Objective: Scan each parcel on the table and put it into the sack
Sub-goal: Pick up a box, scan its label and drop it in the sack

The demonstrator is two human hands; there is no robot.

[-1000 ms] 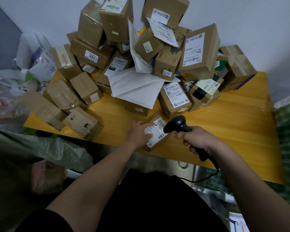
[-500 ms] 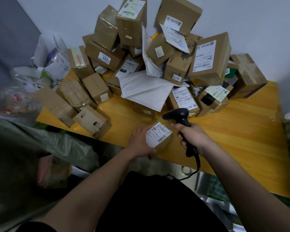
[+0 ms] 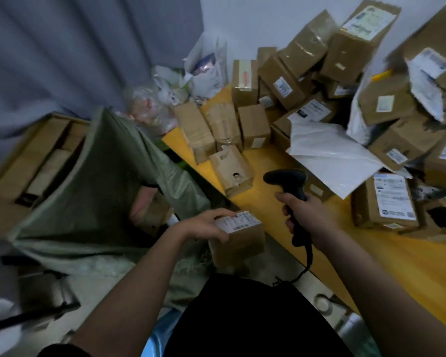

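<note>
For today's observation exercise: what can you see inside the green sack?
Inside the green sack, one blurred cardboard parcel shows; the sack's walls hide anything deeper.

Yellow wooden table [image 3: 386, 256] — heaped cardboard parcels [image 3: 281, 81] and white mailer [image 3: 332, 161] from twelve to three o'clock.

Person seen from a head-worn camera: two bare forearms, dark clothing.

Both forearms are uncovered down to the hands; the left hand [image 3: 206, 225] and right hand [image 3: 307, 217] carry no gloves, rings or watch that can be made out. A black garment [image 3: 242, 318] covers the torso; a dark sleeve edge [image 3: 62, 350] is seen at the left upper arm. A strip of light blue fabric [image 3: 162, 328] is seen beside it.
</note>
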